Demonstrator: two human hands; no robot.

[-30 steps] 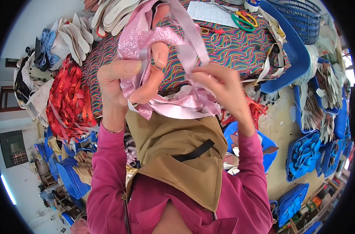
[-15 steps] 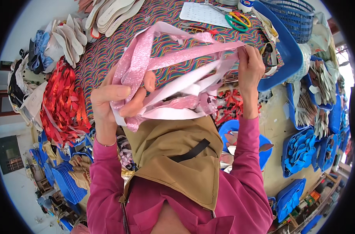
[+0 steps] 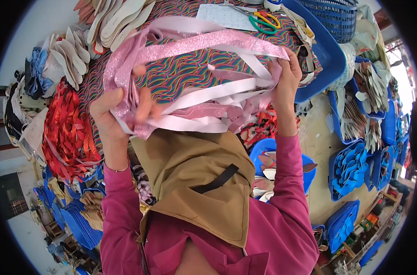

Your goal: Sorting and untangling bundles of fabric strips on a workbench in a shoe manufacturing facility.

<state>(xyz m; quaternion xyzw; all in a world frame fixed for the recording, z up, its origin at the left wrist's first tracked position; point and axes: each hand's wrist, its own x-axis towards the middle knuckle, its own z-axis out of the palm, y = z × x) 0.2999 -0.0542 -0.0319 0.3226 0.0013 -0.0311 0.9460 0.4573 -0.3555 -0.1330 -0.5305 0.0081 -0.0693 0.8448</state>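
A loose loop of long pink glitter strips with pale, smooth undersides is stretched between my two hands, above the patterned tablecloth. My left hand has the gathered left end of the loop between thumb and fingers; those fingertips are slightly blurred. At the other end, my right hand pinches the strips between thumb and fingers. Several loose strip ends hang in a tangle below the right hand. Part of the bundle lies over a brown apron on my front.
Red strips hang in a bundle at the left. Pale insoles lie at the far left. Scissors rest beside a white sheet at the back. A blue tray and blue bins of cut pieces stand at the right.
My left hand has moved left and its fingers have loosened a little. The upper strips now spread wider and flatter between the hands. The whole view has shifted slightly.
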